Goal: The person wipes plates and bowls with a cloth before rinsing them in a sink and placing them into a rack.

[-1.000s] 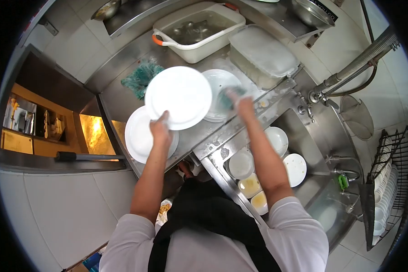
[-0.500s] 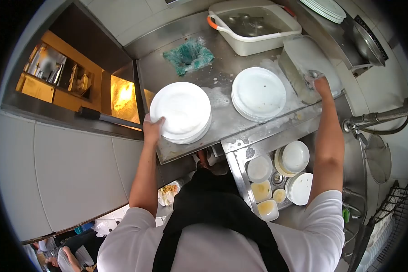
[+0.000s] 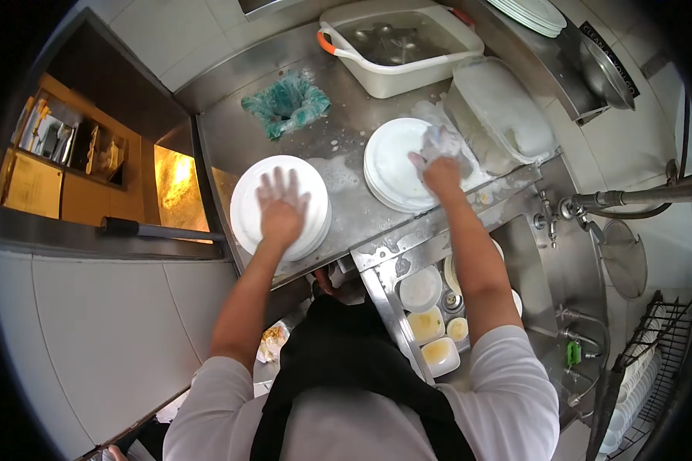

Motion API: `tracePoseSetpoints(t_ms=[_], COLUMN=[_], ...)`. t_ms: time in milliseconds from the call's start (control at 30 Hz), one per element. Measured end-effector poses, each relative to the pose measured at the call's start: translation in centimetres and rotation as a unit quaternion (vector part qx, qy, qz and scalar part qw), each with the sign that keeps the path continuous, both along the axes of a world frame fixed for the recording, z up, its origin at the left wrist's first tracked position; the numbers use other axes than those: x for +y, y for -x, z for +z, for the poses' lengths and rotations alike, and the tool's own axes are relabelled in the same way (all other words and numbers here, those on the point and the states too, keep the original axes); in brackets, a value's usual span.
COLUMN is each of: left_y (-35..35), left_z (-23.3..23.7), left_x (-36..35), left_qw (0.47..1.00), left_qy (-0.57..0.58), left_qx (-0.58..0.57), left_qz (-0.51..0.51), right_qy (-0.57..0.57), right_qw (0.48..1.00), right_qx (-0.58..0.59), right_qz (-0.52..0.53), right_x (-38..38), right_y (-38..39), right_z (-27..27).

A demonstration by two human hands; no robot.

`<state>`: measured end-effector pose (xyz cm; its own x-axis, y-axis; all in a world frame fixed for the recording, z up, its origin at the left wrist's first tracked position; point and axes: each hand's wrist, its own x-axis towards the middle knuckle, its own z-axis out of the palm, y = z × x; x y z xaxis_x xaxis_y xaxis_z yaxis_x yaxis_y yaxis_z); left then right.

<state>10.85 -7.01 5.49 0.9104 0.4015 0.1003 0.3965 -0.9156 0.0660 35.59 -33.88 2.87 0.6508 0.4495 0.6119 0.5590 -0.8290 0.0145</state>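
My left hand [image 3: 282, 217] lies over the top of the left stack of white plates [image 3: 246, 201], its fingers spread and slightly blurred. On the right stack of white plates [image 3: 388, 163], my right hand [image 3: 442, 175] presses a pale, soapy scrubber [image 3: 447, 147] against the top plate's right side. The scrubber's exact kind is hard to make out under the suds. A translucent plastic tub [image 3: 475, 127] with cloudy liquid stands just right of that stack.
A white basin [image 3: 396, 81] of water and utensils sits at the back. Crumpled green plastic [image 3: 286, 104] lies on the steel counter [image 3: 346, 142]. Dirty containers [image 3: 425, 324] fill part of the sink [image 3: 532, 257]. A faucet [image 3: 547, 219] and a dish rack [image 3: 653, 346] are at right.
My right hand has moved left from the tub onto the right stack, bringing the scrubber. My left hand has shifted from the left stack's edge to its top. The view has turned slightly.
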Motion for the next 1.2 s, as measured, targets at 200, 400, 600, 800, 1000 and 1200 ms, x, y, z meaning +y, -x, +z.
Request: tracePoseSetpoints(t_ms=[200,400,600,800,1000,1200], left_y=[-7.3,-12.5,-17.1,-17.7,-16.8,-18.3], left_z=[-0.6,1.3,-2.3,0.3,0.6,-1.2], left_x=[-3.5,-4.9,-6.8,-7.3,-7.4,-10.4], left_qw=[0.983,0.957,0.968,0.955,0.958,0.841], left_qy=[0.114,0.230,0.192,0.290,0.281,0.501], left_qx=[-0.115,-0.161,-0.140,-0.013,-0.018,-0.131], left_qz=[-0.087,-0.067,-0.080,0.060,0.062,0.156], right_qy=[0.036,0.087,0.041,0.094,0.168,0.129], right_qw=[0.949,0.941,0.955,0.960,0.971,0.979], right_qx=[0.298,0.303,0.289,0.236,0.165,0.156], right_qz=[0.100,0.125,-0.047,-0.113,-0.048,-0.035], right_x=[10.7,1.5,-4.7,-5.9,-5.9,-5.4], right_y=[4.5,10.3,1.5,-2.1,-4.2,-3.3], right_z=[-4.6,-1.9,-1.2,-3.7,-6.5,-5.0])
